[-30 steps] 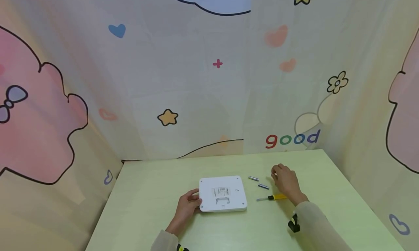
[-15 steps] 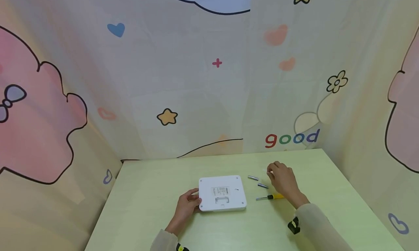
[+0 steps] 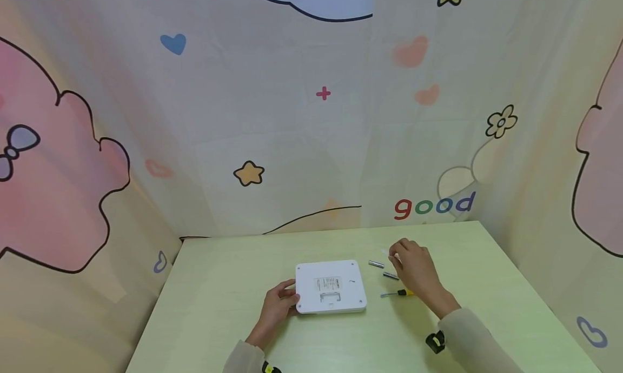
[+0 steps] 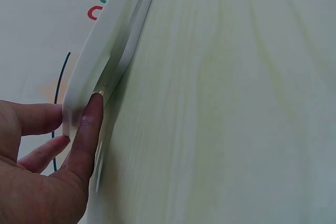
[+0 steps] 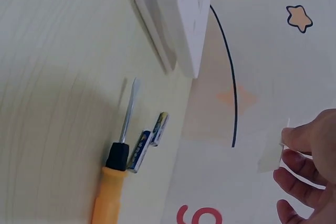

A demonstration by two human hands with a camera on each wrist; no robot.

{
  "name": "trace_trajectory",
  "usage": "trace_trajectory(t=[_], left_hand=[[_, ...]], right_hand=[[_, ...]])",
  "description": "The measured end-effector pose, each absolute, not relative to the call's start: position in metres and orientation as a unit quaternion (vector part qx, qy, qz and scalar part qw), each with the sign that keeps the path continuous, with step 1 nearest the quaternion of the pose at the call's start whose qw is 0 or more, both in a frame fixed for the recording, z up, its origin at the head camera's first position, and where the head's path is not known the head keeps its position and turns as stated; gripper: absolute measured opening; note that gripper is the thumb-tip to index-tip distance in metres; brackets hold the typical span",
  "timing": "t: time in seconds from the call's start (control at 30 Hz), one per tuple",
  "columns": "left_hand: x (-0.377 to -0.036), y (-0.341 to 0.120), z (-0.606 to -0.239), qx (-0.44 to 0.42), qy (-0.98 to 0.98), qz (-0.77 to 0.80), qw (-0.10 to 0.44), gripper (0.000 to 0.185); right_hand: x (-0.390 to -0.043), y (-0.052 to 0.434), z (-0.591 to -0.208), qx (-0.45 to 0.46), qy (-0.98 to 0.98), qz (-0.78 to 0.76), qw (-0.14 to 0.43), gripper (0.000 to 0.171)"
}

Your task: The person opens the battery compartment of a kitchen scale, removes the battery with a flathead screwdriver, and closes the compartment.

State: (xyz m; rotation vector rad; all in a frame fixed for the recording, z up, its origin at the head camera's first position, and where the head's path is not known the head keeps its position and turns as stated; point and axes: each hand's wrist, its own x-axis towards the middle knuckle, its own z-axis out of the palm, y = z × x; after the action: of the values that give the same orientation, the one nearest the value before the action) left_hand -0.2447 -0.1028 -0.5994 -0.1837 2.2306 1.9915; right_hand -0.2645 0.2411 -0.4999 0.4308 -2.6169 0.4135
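A flat white square device (image 3: 331, 286) lies face down on the pale green table (image 3: 219, 286), with a label and a small recess on its back. My left hand (image 3: 279, 302) grips its left edge; the left wrist view has the thumb (image 4: 86, 129) along that edge (image 4: 105, 45). My right hand (image 3: 411, 267) hovers over two small batteries (image 3: 376, 264) (image 3: 391, 276) and pinches a small clear flat piece (image 5: 273, 153). A screwdriver (image 3: 396, 293) with a yellow handle (image 5: 113, 182) lies beside the batteries (image 5: 159, 128), partly under the hand.
Cartoon-printed fabric walls (image 3: 311, 119) close in the table at the back and on both sides. The table's front half (image 3: 340, 340) holds only my forearms.
My right hand has drifted left, from beyond the screwdriver handle to above the batteries, hiding more of the handle. The left hand and the device have stayed put.
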Motion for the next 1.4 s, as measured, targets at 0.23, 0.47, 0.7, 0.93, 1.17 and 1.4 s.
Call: trace_trajectory(t=[0.23,0.47,0.7,0.93,1.17,1.4], left_hand=[[-0.245,-0.103,-0.600,-0.060,0.741,0.665,0.071,0.047],[-0.245,-0.103,-0.599,-0.062,0.742,0.664,0.073,0.047],[-0.245,-0.103,-0.598,-0.064,0.741,0.664,0.076,0.047],[-0.244,-0.102,-0.596,-0.058,0.739,0.668,0.069,0.048],[-0.245,-0.102,-0.596,-0.050,0.735,0.674,0.061,0.047],[-0.245,-0.103,-0.597,-0.048,0.738,0.671,0.061,0.047]], right_hand=[[-0.255,0.228,-0.491,0.181,-0.942,0.143,0.245,0.010],[-0.247,0.214,-0.487,0.205,-0.930,0.142,0.268,0.013],[-0.238,0.198,-0.487,0.215,-0.931,0.137,0.260,0.014],[-0.231,0.184,-0.489,0.218,-0.937,0.128,0.239,0.014],[-0.225,0.172,-0.493,0.235,-0.933,0.130,0.238,0.015],[-0.222,0.165,-0.502,0.263,-0.925,0.116,0.250,0.015]])
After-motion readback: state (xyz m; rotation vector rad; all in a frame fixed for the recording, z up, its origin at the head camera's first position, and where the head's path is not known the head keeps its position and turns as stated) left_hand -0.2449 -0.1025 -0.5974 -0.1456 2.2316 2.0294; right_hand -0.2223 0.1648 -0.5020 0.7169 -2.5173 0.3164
